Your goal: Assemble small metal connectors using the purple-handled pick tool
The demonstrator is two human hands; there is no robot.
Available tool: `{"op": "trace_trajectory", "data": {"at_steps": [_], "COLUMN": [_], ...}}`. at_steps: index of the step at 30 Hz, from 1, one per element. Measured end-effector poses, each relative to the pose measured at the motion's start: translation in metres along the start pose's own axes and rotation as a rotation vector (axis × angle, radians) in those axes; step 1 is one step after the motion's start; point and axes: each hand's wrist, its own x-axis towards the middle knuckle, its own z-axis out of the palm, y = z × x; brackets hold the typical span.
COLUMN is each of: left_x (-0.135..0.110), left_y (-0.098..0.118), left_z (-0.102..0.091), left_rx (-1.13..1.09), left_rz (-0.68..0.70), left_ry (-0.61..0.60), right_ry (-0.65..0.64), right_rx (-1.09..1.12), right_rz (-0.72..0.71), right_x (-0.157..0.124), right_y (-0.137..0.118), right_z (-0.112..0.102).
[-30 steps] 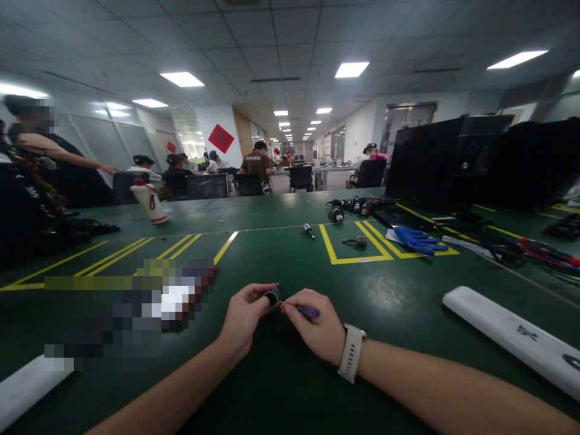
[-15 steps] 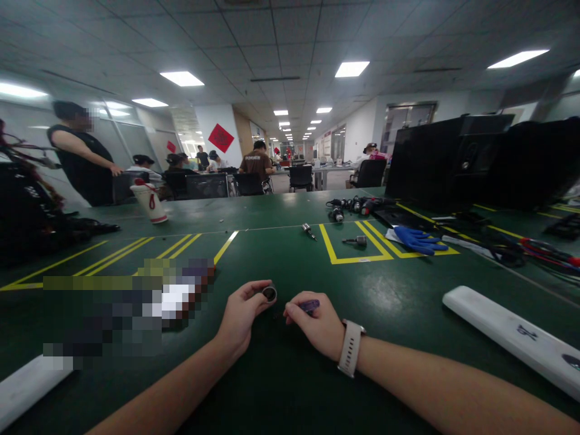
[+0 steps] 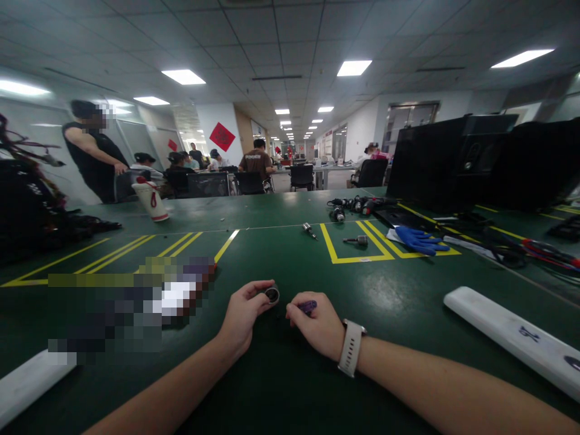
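Observation:
Between the thumb and fingers of my left hand [image 3: 244, 311] is a round metal part [image 3: 277, 298], its dark hollow end turned partly towards me. My right hand [image 3: 315, 320] is closed around a purple-handled screwdriver [image 3: 308, 307], held much like a pen. The screwdriver's tip is too dark to make out against the table. A small gap separates the two hands, just above the green table [image 3: 272, 386]. On my right wrist sits a pale watch [image 3: 350, 348].
Ahead lie a metal piece with a thin shaft [image 3: 309, 231] and a dark-shafted cylinder [image 3: 356, 240] by yellow tape. A blue glove [image 3: 419, 240], black computer case [image 3: 453, 157] and white bar [image 3: 507, 329] are at right. A white cup [image 3: 151, 201] stands far left; several people are beyond.
The round part in my left hand has shifted slightly right and its opening shows a little more. My right hand has barely moved. A standing person at left has leaned right.

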Motion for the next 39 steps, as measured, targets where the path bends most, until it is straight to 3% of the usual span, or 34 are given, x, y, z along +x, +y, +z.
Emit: {"op": "trace_trajectory", "data": {"at_steps": [9, 16, 26, 39], "left_x": [-0.001, -0.001, -0.004, -0.005], "left_y": [0.001, 0.002, 0.002, 0.001], "left_z": [-0.001, 0.001, -0.001, 0.001], "left_rx": [0.018, 0.065, 0.081, 0.086], "left_rz": [0.004, -0.017, 0.022, 0.098], "left_ry": [-0.014, 0.010, -0.014, 0.012], "right_ry": [0.007, 0.088, 0.067, 0.048], "right_rx": [0.180, 0.227, -0.122, -0.283], "right_rz": [0.124, 0.058, -0.267, -0.328], "right_x": [0.004, 0.005, -0.002, -0.007], "right_y": [0.004, -0.002, -0.005, -0.006], "right_z": [-0.001, -0.005, 0.000, 0.003]}}
